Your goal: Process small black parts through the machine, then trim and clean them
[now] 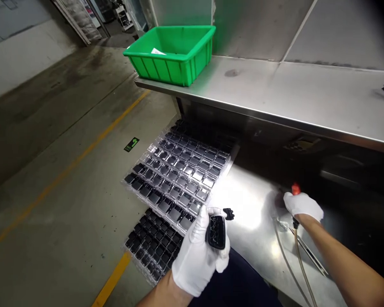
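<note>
My left hand (200, 251), in a white glove, is closed around a small black plastic housing (216, 232). Its hollow, ribbed side faces up toward me. Just beyond the fingertips is a small black piece (229, 213); whether the glove touches it I cannot tell. Over the steel worktop (243, 196), my gloved right hand (303, 205) grips an air gun (295, 189) with a red top, most of it hidden by the fingers. A thin hose (302, 264) runs down from that hand toward the front edge.
Left of the worktop lies a clear plastic tray (179, 170) with rows of black parts. Another filled tray (153, 243) sits lower. A slim metal tool (310, 253) lies under my right forearm. Above, a steel shelf (259, 85) carries a green bin (173, 64).
</note>
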